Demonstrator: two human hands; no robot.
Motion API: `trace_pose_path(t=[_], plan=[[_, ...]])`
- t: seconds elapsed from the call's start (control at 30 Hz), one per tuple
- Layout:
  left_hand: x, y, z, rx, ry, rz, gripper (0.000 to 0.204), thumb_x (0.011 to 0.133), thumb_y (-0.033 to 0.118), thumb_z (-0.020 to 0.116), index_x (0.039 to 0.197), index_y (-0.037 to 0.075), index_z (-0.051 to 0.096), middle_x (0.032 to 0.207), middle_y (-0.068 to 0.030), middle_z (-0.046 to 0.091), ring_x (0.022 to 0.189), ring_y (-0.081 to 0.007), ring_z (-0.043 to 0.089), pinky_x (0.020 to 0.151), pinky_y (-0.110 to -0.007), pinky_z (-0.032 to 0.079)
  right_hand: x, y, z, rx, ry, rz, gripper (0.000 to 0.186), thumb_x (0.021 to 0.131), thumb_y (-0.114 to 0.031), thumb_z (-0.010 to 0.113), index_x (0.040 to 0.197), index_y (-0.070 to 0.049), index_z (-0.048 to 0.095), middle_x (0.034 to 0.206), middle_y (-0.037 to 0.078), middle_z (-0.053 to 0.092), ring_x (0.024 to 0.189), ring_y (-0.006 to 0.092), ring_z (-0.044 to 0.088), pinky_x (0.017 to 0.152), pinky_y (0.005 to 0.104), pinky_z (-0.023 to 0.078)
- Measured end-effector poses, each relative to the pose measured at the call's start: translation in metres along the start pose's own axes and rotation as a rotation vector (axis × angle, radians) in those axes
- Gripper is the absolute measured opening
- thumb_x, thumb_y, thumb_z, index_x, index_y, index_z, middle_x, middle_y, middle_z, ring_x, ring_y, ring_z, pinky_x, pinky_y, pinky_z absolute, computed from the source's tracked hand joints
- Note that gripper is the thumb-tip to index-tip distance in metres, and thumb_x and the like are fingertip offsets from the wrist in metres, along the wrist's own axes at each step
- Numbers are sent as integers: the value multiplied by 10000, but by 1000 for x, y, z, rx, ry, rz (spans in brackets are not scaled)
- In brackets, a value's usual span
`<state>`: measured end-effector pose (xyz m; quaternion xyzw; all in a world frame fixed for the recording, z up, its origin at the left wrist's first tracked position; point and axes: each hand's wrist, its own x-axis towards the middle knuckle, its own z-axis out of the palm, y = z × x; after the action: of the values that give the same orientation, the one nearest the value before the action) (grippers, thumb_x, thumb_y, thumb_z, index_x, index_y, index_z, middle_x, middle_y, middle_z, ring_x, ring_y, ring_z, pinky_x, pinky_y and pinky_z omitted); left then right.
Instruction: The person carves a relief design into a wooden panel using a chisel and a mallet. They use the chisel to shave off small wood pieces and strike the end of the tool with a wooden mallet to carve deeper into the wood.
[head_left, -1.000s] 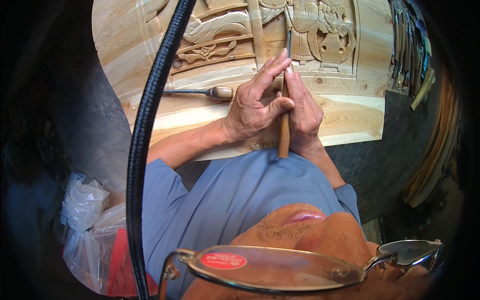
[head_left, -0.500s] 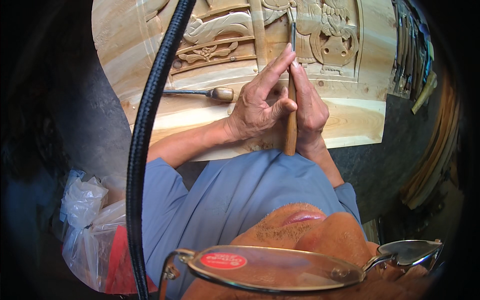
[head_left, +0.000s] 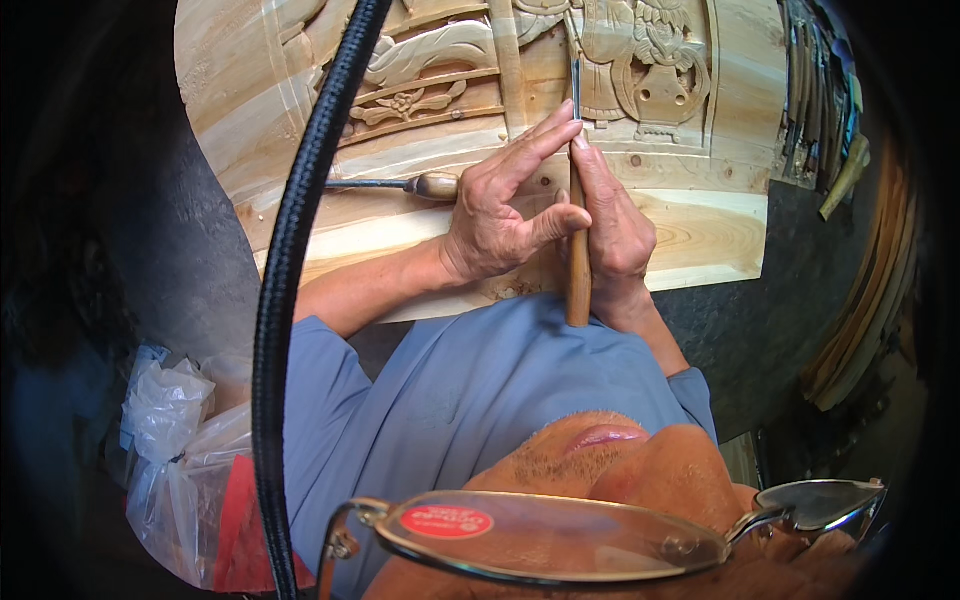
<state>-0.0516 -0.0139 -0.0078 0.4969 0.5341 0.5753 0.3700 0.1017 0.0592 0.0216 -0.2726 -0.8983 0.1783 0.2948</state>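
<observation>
Since the previous frame: chisel (head_left: 580,275), left hand (head_left: 498,218) and right hand (head_left: 618,225) have drawn slightly nearer to the body; the butt of the handle now sits further over the shirt (head_left: 480,350).

Left fingers: nearly straight, close together, tips pressed on the chisel near the base of the blade; thumb spread away from them, its tip on the handle. Right fingers: extended along the right side of the handle, closed up against it. The chisel is held between both hands. Contact between butt and shirt: cannot tell.

Chisel position: lengthwise, blade pointing far, over the carved part of the wooden board (head_left: 704,228). Whether the edge touches wood: cannot tell.

Left of the left hand, a second chisel (head_left: 437,186) lies on the board, its handle just beside the knuckles, blade pointing left. Far side of the board: raised carving, with a flower form at left.

Far right: row of tools (head_left: 815,100), side by side. Right, beyond the board: bundle of curved strips (head_left: 868,300). Near left: clear plastic bag (head_left: 175,420) with red material (head_left: 236,530) at its side. Black cable (head_left: 300,200) crosses the left part of the view; glasses (head_left: 560,545) at the near edge.
</observation>
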Motion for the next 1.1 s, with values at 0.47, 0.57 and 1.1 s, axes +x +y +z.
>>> trace_pose_path(t=[0.47, 0.57, 1.1], plan=[[-2, -4, 4, -156, -45, -113, 819, 1001, 393, 770, 1613, -25, 421, 1716, -242, 358, 1521, -251, 458, 1208, -355, 420, -2, 2, 16, -4, 73, -10, 423, 964, -36, 733, 1337, 141, 642, 1185, 264, 755, 1063, 445, 769, 840, 451, 661], [4, -3, 5, -174, -29, -127, 850, 1000, 447, 753, 1620, -22, 410, 1729, -239, 332, 1515, -242, 461, 1201, -350, 426, 3, 2, 17, -10, 62, 28, 453, 960, -41, 741, 1359, 138, 626, 1197, 272, 750, 1058, 452, 766, 835, 454, 656], [7, -4, 8, 93, -152, 199, 796, 912, 604, 781, 1380, -27, 653, 1448, -243, 659, 1345, -395, 652, 1109, -454, 534, -21, 44, -37, 18, 120, 113, 529, 829, 111, 695, 1352, 39, 665, 1176, 205, 777, 1123, 445, 755, 942, 472, 629]])
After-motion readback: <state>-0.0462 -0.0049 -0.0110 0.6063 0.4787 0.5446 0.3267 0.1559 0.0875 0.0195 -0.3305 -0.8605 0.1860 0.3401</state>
